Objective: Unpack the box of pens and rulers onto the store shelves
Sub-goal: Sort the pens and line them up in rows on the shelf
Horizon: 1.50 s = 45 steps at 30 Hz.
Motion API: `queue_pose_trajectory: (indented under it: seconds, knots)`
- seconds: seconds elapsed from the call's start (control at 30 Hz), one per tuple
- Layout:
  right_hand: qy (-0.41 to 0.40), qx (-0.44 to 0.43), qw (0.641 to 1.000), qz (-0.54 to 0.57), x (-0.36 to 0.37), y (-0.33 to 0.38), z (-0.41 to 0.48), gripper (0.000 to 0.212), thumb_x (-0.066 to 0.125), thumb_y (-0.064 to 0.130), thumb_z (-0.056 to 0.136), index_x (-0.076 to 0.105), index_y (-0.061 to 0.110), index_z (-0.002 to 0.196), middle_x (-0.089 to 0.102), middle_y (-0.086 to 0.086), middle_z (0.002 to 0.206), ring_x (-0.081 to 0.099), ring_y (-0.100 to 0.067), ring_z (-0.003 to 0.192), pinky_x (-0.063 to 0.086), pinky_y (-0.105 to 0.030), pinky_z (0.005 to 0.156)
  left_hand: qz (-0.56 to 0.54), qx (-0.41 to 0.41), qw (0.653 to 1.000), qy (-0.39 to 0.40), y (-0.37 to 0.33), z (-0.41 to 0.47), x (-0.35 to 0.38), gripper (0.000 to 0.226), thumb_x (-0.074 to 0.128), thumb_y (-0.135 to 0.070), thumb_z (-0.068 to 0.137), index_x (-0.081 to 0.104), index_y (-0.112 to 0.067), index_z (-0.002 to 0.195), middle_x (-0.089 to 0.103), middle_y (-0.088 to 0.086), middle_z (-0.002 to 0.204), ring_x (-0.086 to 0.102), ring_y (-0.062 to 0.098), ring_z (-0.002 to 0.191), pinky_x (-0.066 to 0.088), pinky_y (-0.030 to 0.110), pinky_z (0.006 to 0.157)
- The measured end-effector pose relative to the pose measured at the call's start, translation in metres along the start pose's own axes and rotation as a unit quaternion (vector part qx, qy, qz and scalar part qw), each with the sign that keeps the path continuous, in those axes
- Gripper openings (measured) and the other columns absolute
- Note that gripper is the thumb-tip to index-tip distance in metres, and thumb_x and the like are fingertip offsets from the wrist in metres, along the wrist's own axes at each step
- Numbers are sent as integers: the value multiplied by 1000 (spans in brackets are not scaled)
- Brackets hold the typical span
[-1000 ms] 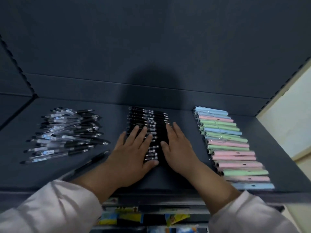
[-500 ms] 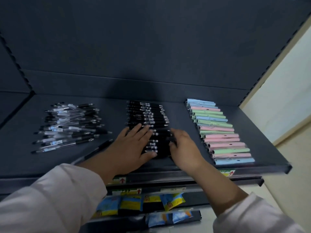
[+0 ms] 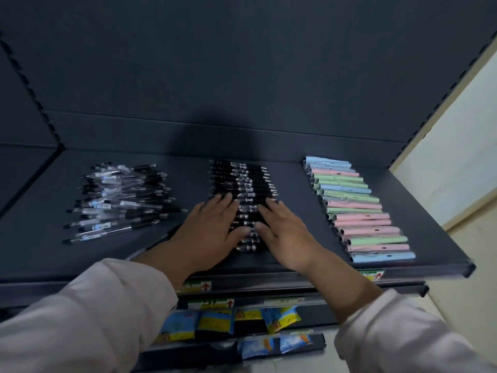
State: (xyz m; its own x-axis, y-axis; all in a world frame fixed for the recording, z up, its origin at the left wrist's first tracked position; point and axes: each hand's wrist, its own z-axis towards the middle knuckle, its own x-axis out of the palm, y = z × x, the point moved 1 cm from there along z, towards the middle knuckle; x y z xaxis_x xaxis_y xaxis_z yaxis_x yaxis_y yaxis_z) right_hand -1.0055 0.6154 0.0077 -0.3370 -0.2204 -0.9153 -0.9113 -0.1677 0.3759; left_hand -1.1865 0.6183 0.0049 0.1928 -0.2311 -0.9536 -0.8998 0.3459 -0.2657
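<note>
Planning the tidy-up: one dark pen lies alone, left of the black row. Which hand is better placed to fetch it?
Left. The left hand rests on the black pens right beside the stray pen, which lies by that forearm; the right hand would have to cross over.

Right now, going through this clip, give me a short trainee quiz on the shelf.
1. True or false: the left hand and right hand lie open on the black pens.
2. Fill in: the loose heap at the left holds ___ pens.
3. The pastel pens lie at which part of the shelf? A left end, B middle, C right end.
Key: 1 true; 2 clear pens; 3 C.
</note>
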Motion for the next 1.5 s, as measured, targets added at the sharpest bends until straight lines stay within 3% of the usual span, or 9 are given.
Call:
queue_pose_trajectory:
  seconds: [0.13,0.37,0.6,0.77,0.87,1.07,1.2,1.33,1.5]
  knots:
    - [-47,30,997,61,-2,-1,14,59,33,43,101,18,19,152,4,-2,161,1,-21,148,7,-33,120,-167,-110,978,-59,4,15,-9,69,24,-53,97,-1,-19,152,-13,3,159,-8,22,146,2,38,119]
    - [-12,58,997,58,-2,-10,35,72,33,52,98,8,14,153,-3,-4,161,1,-18,148,9,-33,120,-155,-164,971,-81,-7,34,8,70,25,-50,98,-3,-13,151,-13,8,159,-4,23,147,2,39,119]
    - [7,26,997,66,-1,-8,33,75,32,52,98,2,12,153,-6,-4,161,-2,-16,148,8,-32,120,-234,-186,947,-118,-19,37,11,66,28,-42,100,-4,-15,151,-20,4,157,-13,18,146,-1,35,119]
    - [-32,-17,999,-33,-17,-12,54,67,28,48,100,7,13,153,-4,-9,161,-2,-23,148,8,-39,120,-74,-174,975,-121,-8,49,1,63,24,-44,100,-3,-22,152,-19,2,158,-20,22,144,-4,43,117]
    - [6,-73,994,-85,-19,-8,73,61,23,46,102,4,19,153,-8,-2,161,-8,-21,148,0,-39,120,14,-147,986,-71,3,59,-5,60,20,-44,100,-4,-23,152,-17,0,158,-19,21,144,-5,42,118]
    - [69,-96,985,-124,-8,-15,84,65,16,52,99,-9,25,152,-16,6,160,-19,-17,145,-6,-40,118,-36,-121,992,-23,9,58,-4,62,24,-47,100,-4,-26,152,-18,-4,158,-17,17,145,-1,38,118]
    - [78,-85,987,-114,-20,-8,87,63,14,53,99,-2,25,153,-10,4,161,-15,-18,147,-9,-44,118,-17,-129,991,-37,9,57,-9,62,21,-48,99,-2,-26,152,-16,-2,158,-17,17,145,-7,37,117]
    - [36,-119,987,-103,-32,11,96,61,20,50,101,6,23,153,-5,2,161,-10,-18,147,-7,-45,119,-16,-155,985,-74,16,49,-30,65,25,-50,98,-4,-26,151,-15,-1,159,-16,18,145,-6,39,117]
    - [46,-208,974,-76,-27,50,99,69,37,51,97,7,24,153,1,1,162,-4,-17,148,-1,-41,120,19,-196,977,-87,56,9,-60,77,38,-53,93,-5,-24,151,-13,1,159,-11,19,146,-1,40,118]
